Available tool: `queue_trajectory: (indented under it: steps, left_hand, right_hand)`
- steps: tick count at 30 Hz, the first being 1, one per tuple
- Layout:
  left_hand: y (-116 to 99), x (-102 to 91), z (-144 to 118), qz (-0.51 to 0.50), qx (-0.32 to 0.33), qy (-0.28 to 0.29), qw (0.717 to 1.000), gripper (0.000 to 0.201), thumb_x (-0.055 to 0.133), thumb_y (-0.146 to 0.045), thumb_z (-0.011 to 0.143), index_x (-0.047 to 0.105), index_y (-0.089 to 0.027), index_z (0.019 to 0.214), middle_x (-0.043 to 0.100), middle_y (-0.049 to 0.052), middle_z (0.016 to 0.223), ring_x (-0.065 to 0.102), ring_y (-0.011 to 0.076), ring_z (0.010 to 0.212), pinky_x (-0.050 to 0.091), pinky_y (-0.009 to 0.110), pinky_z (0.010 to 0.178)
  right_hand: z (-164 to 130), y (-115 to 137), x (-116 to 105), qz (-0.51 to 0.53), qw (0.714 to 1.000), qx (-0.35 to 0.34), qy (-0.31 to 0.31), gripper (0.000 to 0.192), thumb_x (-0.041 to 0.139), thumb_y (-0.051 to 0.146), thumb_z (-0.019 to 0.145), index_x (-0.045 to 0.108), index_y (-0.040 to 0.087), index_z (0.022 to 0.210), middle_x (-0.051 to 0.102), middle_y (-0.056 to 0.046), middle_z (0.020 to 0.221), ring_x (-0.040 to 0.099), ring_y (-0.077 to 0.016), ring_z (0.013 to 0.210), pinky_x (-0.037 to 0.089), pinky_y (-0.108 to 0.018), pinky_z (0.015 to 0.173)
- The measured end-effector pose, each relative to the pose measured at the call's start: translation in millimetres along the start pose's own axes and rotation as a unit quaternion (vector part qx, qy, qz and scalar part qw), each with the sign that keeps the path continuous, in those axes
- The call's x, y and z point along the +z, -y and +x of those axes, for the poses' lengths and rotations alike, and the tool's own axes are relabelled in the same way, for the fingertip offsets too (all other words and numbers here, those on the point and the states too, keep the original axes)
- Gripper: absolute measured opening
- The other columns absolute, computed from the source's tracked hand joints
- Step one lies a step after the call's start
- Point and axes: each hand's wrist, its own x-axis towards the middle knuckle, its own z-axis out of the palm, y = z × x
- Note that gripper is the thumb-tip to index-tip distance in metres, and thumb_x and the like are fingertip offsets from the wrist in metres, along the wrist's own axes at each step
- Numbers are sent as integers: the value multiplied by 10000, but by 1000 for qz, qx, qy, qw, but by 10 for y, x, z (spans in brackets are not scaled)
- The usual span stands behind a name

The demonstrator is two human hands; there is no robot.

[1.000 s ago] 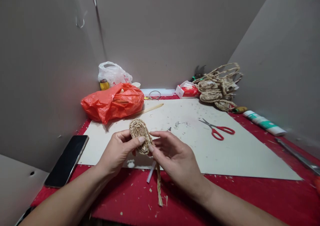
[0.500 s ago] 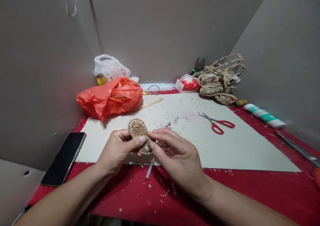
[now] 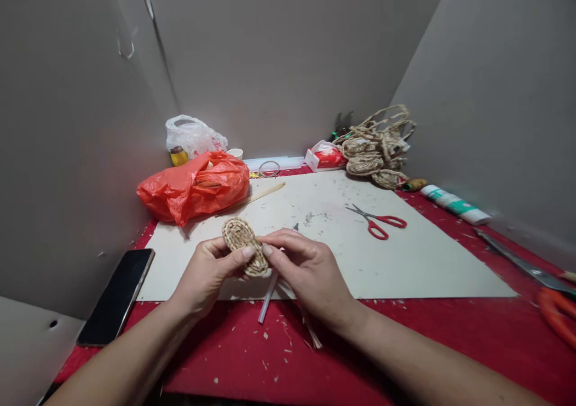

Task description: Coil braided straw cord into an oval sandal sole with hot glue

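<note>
A small oval coil of braided straw rope [image 3: 238, 236], narrowed in the middle like a shoe sole, is held up over the front of the white board. My left hand [image 3: 209, 271] grips it from the left, thumb across its face and fingers behind. At its right edge, my right hand [image 3: 310, 268] pinches the rope between thumb and fingertips. Below the hands a translucent glue stick [image 3: 266, 307] slants over the board's front edge. A dark pointed tip [image 3: 296, 226] shows behind my right hand; the rest of that tool is hidden.
Red-handled scissors [image 3: 378, 221] lie spread on the white board [image 3: 427, 268]. Larger shears [image 3: 531, 271] are at the right, a phone [image 3: 116, 297] at the left. Behind are an orange plastic bag [image 3: 193, 187], a tissue pack [image 3: 326, 155] and a bundle of straw rope [image 3: 378, 154].
The view has shifted slightly, so most things sit further left. Both hands keep hold of the coil, now turned a little more face-on. A pale strand end shows more below my right hand.
</note>
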Motion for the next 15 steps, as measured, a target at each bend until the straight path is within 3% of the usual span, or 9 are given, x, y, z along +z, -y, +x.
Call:
queue_trajectory:
  steps: [4,10,15]
  left_hand:
    - [-47,6,-33,1,-16,20,1000,267,692,-360,775,730,-108,853,690,76,764,599,133,685,497,251,678]
    - [-90,11,-31,57,-1,4,998,233,719,-352,748,679,-124,769,627,15,672,511,80,562,433,181,516]
    - [-101,29,-44,65,-3,22,998,219,725,-331,741,661,-130,801,628,19,699,540,99,596,461,200,537]
  right_hand:
    - [-10,25,-22,27,999,41,-2,96,609,214,796,699,185,805,711,-27,750,654,-142,664,531,-252,571]
    - [2,49,-66,32,996,73,40,78,610,218,775,671,173,792,687,-16,725,630,-128,635,499,-218,531]
    - [69,57,-103,49,993,93,47,82,631,220,765,684,167,733,677,-7,695,602,-120,641,487,-228,588]
